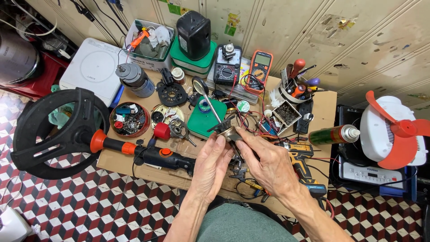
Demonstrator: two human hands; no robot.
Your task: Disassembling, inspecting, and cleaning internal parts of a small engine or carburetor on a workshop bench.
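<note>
Workbench [134, 168]: crowded with tools and meters; nothing is packed away.
Grass trimmer [80, 136]: laid across the bench's left edge, untouched.
Left hand [210, 168]: closed around the small motor part [230, 133].
Right hand [268, 166]: fingertips pinched on that part above mid-bench; work judged unfinished.

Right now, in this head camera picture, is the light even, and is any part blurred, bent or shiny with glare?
Head view: light is soft and even, with only faint shadows under the hands, left and right; the small round metal part they hold looks sharp; the wide lens bends the edges, so the black ring-shaped trimmer guard curves outward; a slight gleam shows on the green spray can.
</note>
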